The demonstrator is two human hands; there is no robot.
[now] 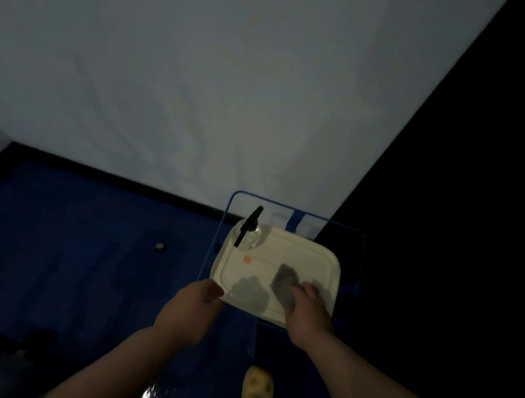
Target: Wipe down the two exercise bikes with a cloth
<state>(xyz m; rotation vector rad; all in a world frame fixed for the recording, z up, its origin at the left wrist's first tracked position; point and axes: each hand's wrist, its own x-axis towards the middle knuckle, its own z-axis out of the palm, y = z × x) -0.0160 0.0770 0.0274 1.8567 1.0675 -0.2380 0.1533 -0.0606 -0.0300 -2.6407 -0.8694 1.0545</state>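
Now the right hand [307, 305] is gripping the cloth [285, 284] at the lid's [279, 254] near right corner. Left hand [194, 305] is pinching the lid's near left corner; a spray bottle [248, 231] is standing at its far left corner.

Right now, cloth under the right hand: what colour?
Grey. The cloth lies on the white lid; head view, dim light.
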